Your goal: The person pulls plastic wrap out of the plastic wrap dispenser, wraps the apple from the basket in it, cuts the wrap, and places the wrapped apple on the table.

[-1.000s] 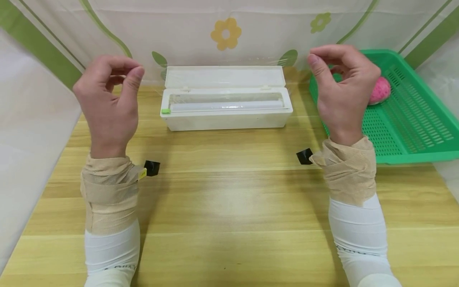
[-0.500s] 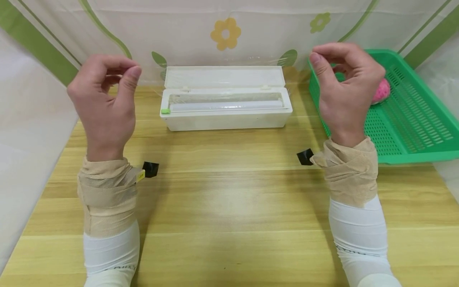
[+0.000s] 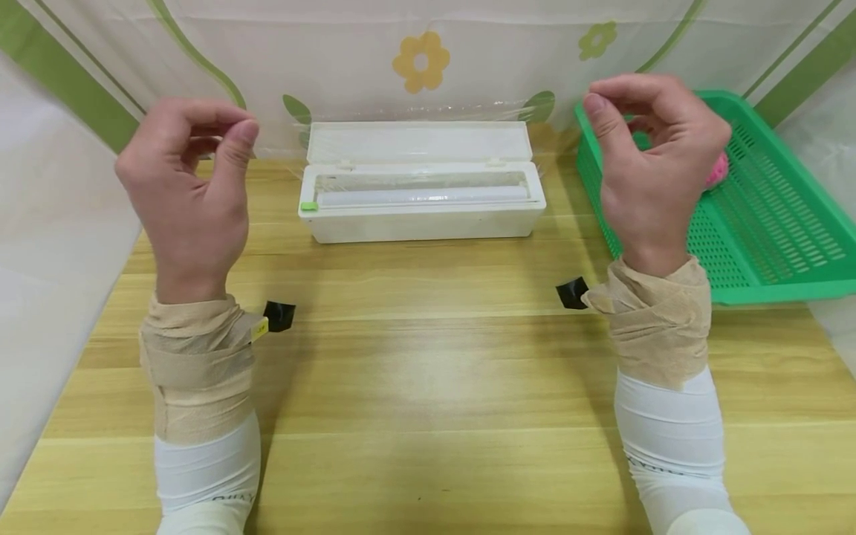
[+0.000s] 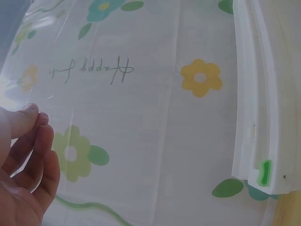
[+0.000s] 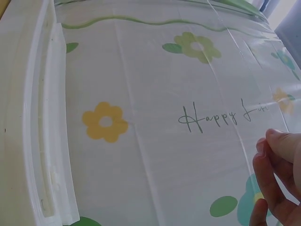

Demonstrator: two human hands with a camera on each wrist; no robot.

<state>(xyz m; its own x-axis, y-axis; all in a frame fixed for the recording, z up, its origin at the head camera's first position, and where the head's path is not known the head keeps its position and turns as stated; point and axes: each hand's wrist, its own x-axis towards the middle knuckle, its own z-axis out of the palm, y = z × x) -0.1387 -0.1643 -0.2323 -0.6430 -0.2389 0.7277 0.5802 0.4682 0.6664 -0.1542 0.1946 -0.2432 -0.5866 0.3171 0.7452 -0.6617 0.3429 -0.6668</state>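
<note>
Clear cling film (image 3: 468,111), hard to see but for glints and creases, spans the space between my raised hands. My left hand (image 3: 190,193) pinches one end between thumb and forefinger; my right hand (image 3: 652,167) pinches the other end the same way. In the right wrist view, a shiny film edge runs down to the fingertips of the right hand (image 5: 280,174). Between and beyond the hands stands a white cling film dispenser (image 3: 428,229), its lid (image 3: 419,143) tipped back. Inside lies a white roll (image 3: 421,196). A green slider (image 3: 309,206) sits at the dispenser's left front corner.
A green basket (image 3: 789,290) stands at the right of the wooden table (image 3: 428,371), with a pink ball (image 3: 717,172) in it, partly behind the right hand. Behind the table hangs a flower-printed sheet (image 3: 495,59). Small black wrist mounts (image 3: 279,316) stick out inward from the wrists.
Both hands have drifted slightly apart and upward, still pinching the film. The right hand now covers more of the pink ball. The dispenser has stayed in place.
</note>
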